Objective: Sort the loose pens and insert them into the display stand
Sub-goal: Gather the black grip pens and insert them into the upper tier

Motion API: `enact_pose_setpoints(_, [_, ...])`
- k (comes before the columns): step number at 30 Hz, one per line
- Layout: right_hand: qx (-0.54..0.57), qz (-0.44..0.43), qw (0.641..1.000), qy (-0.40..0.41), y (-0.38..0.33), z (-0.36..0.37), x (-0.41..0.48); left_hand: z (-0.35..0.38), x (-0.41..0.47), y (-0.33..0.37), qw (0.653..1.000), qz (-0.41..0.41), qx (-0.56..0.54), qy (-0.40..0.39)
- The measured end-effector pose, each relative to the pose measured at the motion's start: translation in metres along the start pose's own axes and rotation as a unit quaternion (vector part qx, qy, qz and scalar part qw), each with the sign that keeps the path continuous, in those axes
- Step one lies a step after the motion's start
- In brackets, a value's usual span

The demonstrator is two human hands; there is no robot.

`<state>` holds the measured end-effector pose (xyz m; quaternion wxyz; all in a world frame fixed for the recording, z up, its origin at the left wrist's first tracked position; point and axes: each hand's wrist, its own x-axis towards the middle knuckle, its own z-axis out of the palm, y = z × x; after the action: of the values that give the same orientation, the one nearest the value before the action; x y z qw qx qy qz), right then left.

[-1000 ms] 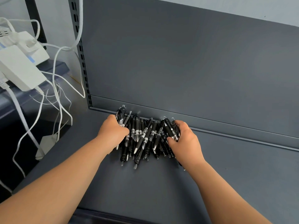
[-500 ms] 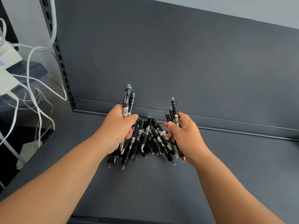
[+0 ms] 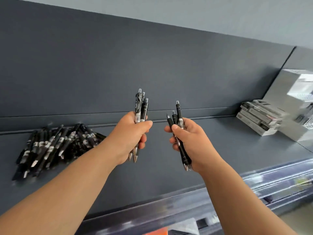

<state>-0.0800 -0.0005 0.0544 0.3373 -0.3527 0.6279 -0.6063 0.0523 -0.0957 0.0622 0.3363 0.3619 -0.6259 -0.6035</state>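
Observation:
A heap of loose black pens [image 3: 55, 146] lies on the dark grey shelf [image 3: 160, 167] at the left, against the back panel. My left hand [image 3: 130, 136] is raised over the shelf's middle, closed around a small bunch of black pens [image 3: 140, 107] held upright, clicker ends up. To its right, my right hand [image 3: 189, 141] grips another small bunch of black pens [image 3: 177, 114], also upright. Both hands are clear of the heap. A blurred pale display unit [image 3: 298, 102] stands at the far right.
A stack of flat boxes [image 3: 259, 117] rests on the shelf at the right, beside the pale unit. A clear plastic strip [image 3: 277, 182] runs along the shelf's front edge. Below the shelf, blurred goods [image 3: 169, 229] show. Bare shelf surface lies between heap and boxes.
Both hands have lifted a few pens each out of the heap and swung right. The view has turned right, so the heap now sits at the left and the boxes appear.

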Motion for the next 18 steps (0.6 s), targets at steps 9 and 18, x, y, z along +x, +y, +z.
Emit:
enact_pose_setpoints(9, [0.012, -0.004, 0.995, 0.101, 0.002, -0.201, -0.065, 0.217, -0.035, 0.016, 0.992, -0.018, -0.052, -0.111])
enact_pose_setpoints(18, [0.037, 0.017, 0.98, 0.195, 0.006, -0.354, -0.123, 0.391, -0.068, 0.018, 0.966, -0.067, -0.099, -0.23])
